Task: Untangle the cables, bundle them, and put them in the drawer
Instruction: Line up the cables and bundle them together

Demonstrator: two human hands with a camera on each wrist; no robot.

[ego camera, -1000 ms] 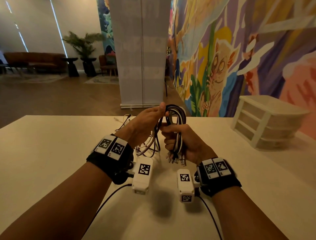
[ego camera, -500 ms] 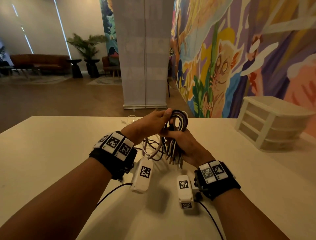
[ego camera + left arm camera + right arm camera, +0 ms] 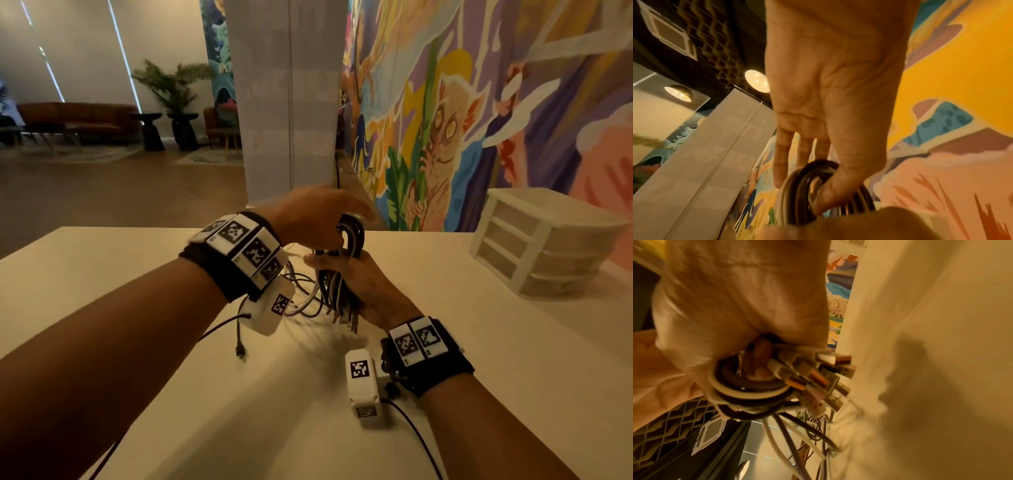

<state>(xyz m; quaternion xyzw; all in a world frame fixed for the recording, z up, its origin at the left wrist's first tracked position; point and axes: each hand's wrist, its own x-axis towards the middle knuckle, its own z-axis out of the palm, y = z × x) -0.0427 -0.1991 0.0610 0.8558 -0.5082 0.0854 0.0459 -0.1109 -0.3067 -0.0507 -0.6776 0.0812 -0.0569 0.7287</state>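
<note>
Head view: right hand (image 3: 368, 291) clenched around a folded bundle of cables (image 3: 346, 270), black and white strands together, held upright just above the pale worktop (image 3: 479, 359). Plugs (image 3: 346, 317) hanging from the bottom of the fist. Looped top of the bundle rising above the right hand, with the left hand (image 3: 315, 216) on it from above, thumb hooked at the loop, other fingers blurred. Loose cable ends (image 3: 301, 291) trailing from the bundle down onto the worktop between the two wrists. White drawer unit (image 3: 544, 250) standing on the worktop well to the right, drawers closed, apart from both hands.

Left wrist view: palm of the left hand (image 3: 830, 84) seen from below, thumb (image 3: 834, 193) curled through the looped top of the cables (image 3: 807, 181) and pressing the strands, three fingers (image 3: 781, 159) lying nearly straight behind the loop. Colourful wall painting (image 3: 953, 65) behind.

Right wrist view: right hand (image 3: 740, 309) shut tightly round the cables (image 3: 748, 391), coils of dark and white cord showing under the fist. Cluster of metal plugs (image 3: 818, 378) sticking out beside the coils, close to the worktop (image 3: 941, 321). Free lengths of cord (image 3: 797, 443) hanging away below, partly blurred.
</note>
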